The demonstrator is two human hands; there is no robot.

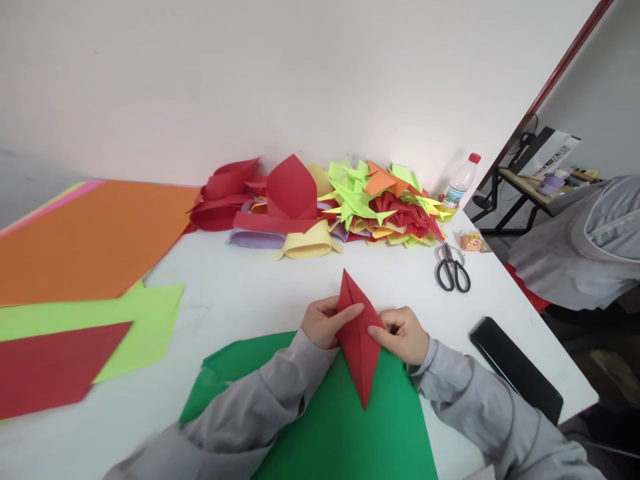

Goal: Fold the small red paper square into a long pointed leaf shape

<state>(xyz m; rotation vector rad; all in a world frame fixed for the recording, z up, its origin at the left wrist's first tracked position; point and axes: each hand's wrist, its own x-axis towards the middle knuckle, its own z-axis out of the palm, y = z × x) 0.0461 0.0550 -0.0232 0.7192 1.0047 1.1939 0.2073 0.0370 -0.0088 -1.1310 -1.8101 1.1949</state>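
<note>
A red sheet of paper folded into a long diamond (361, 347) is held up between both hands, one point up and the other down. My left hand (325, 321) pinches its left side, thumb lying across the front near the centre crease. On the right edge, my right hand (403, 335) grips the paper between thumb and curled fingers. Beneath the hands lies a large green sheet (345, 427) on the white table, its left corner folded or crumpled. The fingers behind the folded paper are partly hidden.
Folded paper shapes (367, 200) and rolled red paper (293, 190) pile along the wall. Coloured sheets (90, 247) lie left. On the right are scissors (453, 270), a bottle (460, 181), a small packet (471, 241) and a black phone-like slab (517, 367). Another person (575, 233) is beyond the table edge.
</note>
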